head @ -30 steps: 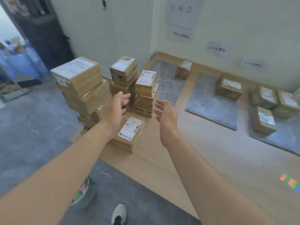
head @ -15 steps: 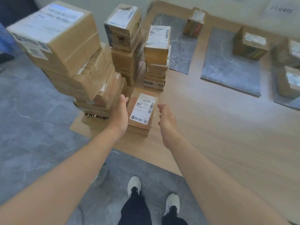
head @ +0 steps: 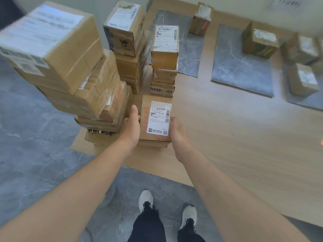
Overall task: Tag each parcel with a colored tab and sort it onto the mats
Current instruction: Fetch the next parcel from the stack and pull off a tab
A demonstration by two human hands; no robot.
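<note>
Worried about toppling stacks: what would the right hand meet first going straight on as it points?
Probably the base of the narrow stack behind the flat parcel beside the right hand; depth unclear.
</note>
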